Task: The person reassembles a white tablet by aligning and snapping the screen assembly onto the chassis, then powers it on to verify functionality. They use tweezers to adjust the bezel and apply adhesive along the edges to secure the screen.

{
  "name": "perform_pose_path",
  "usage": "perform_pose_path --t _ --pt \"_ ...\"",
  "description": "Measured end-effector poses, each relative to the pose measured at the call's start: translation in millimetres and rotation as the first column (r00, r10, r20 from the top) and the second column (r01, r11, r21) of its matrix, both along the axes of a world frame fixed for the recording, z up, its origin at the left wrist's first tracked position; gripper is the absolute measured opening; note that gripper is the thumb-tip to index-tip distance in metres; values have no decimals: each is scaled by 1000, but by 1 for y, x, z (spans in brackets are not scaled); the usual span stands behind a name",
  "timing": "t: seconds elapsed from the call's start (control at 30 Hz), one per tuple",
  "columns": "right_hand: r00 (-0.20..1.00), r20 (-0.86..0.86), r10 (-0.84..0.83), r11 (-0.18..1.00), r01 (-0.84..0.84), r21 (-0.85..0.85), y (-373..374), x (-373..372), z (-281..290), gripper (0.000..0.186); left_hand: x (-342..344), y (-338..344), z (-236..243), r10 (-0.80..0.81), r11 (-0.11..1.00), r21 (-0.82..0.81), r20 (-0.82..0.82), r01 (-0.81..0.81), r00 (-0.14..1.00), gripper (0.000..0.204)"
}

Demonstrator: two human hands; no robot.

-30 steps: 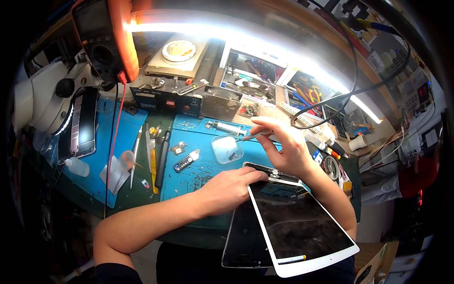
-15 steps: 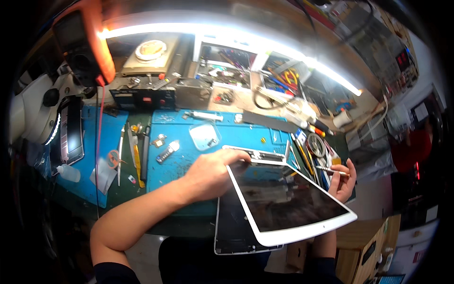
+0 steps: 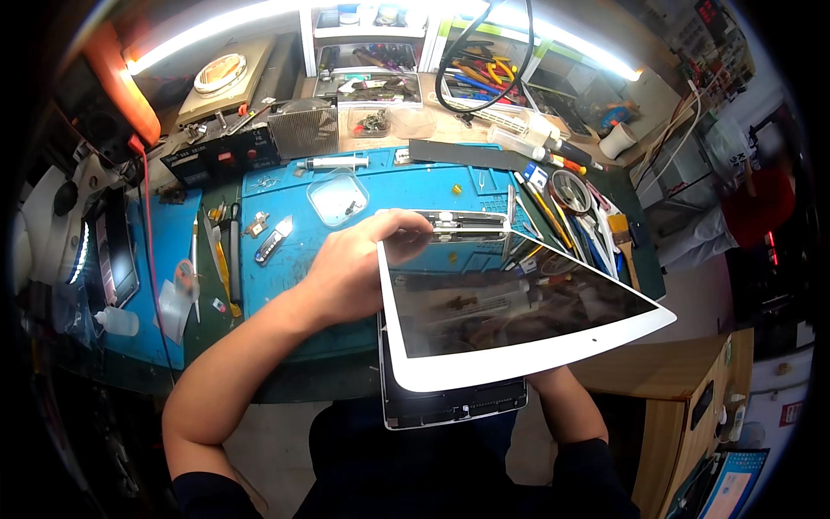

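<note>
My left hand (image 3: 341,272) grips the top end of a tablet, its thumb curled over near a metal connector strip (image 3: 467,225). The tablet is held off the mat in two parts: a white-bordered glass panel (image 3: 510,311) fanned out over a dark body with exposed internals (image 3: 454,406). My right hand (image 3: 549,381) is under the glass at the lower right, fingers hidden, so what it holds cannot be seen. The blue mat (image 3: 303,268) lies behind, bearing a small clear tray (image 3: 337,195), a syringe (image 3: 333,163) and a small knife-like tool (image 3: 272,238).
At left are a phone (image 3: 117,242), dropper bottle (image 3: 119,320), microscope (image 3: 39,208) and orange multimeter (image 3: 108,95). Pens and brushes (image 3: 584,229) crowd the bench's right end. A cable loop (image 3: 450,56) hangs above. A person in red (image 3: 748,203) is at far right; a wooden cabinet (image 3: 657,363) stands lower right.
My right hand has moved from above the mat, via the tools at right with a slim tool, to under the glass; that tool is out of sight. The glass has swung flatter and rightward.
</note>
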State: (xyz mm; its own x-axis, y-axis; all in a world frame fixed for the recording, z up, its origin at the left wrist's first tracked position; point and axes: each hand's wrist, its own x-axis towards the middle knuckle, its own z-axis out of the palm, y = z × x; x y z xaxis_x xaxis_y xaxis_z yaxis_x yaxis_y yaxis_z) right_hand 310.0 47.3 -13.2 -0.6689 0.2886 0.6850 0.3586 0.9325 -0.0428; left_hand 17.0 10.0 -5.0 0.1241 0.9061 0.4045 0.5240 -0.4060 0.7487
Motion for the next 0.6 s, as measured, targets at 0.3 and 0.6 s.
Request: perform_pose_path --t 0.3,0.6 --pt "1000 -22 -3 998 2 -59 4 -4 6 23 1 -3 6 22 999 -44 3 -22 1000 42" --pt "986 167 -28 999 22 39 10 -1 -3 21 0 -1 2 -1 999 -35 24 2 1000 40"
